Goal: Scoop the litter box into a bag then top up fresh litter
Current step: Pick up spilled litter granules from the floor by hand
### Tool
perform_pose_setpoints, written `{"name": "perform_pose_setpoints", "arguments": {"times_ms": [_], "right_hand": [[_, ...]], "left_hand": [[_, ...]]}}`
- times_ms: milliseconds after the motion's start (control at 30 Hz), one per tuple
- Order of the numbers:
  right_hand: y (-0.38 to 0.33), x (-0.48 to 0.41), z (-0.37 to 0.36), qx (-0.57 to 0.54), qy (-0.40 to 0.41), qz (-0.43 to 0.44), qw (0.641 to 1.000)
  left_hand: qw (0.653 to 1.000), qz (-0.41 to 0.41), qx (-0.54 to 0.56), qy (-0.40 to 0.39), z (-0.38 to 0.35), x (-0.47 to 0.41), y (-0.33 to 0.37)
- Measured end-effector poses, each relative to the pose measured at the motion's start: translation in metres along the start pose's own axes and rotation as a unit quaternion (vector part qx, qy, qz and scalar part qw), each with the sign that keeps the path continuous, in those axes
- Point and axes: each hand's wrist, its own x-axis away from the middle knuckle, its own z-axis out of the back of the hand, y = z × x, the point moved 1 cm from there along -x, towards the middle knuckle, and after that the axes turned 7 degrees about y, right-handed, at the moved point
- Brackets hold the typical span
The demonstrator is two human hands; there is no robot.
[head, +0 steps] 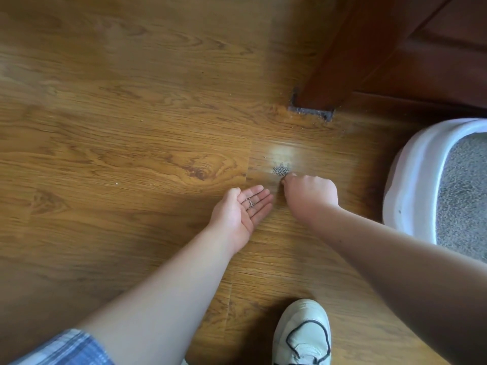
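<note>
One litter box point(411, 180) sits low on the wooden floor point(131, 114), white-rimmed, with a level bed of grey litter point(463, 196) inside. Well apart from the box, out on the bare boards, lies one small heap of spilled litter point(281, 170). It is roughly round, with no long axis to speak of.

Of the two hands, the right hand point(309, 192) is the nearer to both the box and the heap. Its knuckles face up and its fingers are curled down, the fingertips point(286, 178) touching the near edge of the heap. The heap lies just beyond them, on the side away from the person. With the back of the hand turned to me, I cannot tell whether the fingers are pinching any grains.

The left hand point(243, 206) waits just beside it, on the side farther from the box. It is palm up, fingers flat and together, carrying a few loose granules point(251, 203), perhaps half a dozen but too small to count surely. I judge the next pinch has only to travel from heap to palm, away from the box.

One pale shoe point(303, 333) stands nearer the person than the hands are. One dark door frame point(342, 61) rises beyond the heap, toward the box's far corner. I see no bag and no scoop.
</note>
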Motion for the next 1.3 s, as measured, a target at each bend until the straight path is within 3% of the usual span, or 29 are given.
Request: {"name": "perform_pose_setpoints", "arguments": {"times_ms": [267, 400, 567, 700, 800, 900, 1033, 1300], "right_hand": [[-0.001, -0.006, 0.005, 0.008, -0.014, -0.002, 1.0], [0.005, -0.007, 0.007, -0.03, -0.018, -0.008, 0.999], [-0.001, 0.021, 0.019, -0.13, 0.034, 0.036, 0.99], [-0.025, 0.046, 0.02, -0.183, -0.002, 0.091, 0.979], [-0.015, 0.035, 0.024, -0.203, 0.018, 0.049, 0.978], [0.004, 0.012, 0.026, -0.15, 0.058, -0.002, 0.987], [0.005, -0.015, 0.02, -0.034, 0.047, -0.029, 0.998], [-0.009, -0.03, 0.009, 0.034, 0.04, 0.019, 0.998]], "left_hand": [[1.0, 0.01, -0.016, 0.006, 0.004, -0.001, -0.004], [1.0, 0.009, -0.019, 0.007, 0.004, 0.0, -0.005], [1.0, 0.011, 0.002, 0.019, -0.001, -0.001, -0.008], [0.999, 0.027, 0.022, 0.027, -0.011, 0.002, -0.014], [0.999, 0.02, 0.022, 0.022, -0.011, 0.001, -0.016], [1.0, 0.015, 0.01, 0.021, -0.006, 0.0, -0.013], [1.0, -0.004, 0.006, 0.029, 0.0, 0.002, -0.002], [0.999, -0.009, 0.024, 0.03, 0.004, 0.001, 0.008]]}}
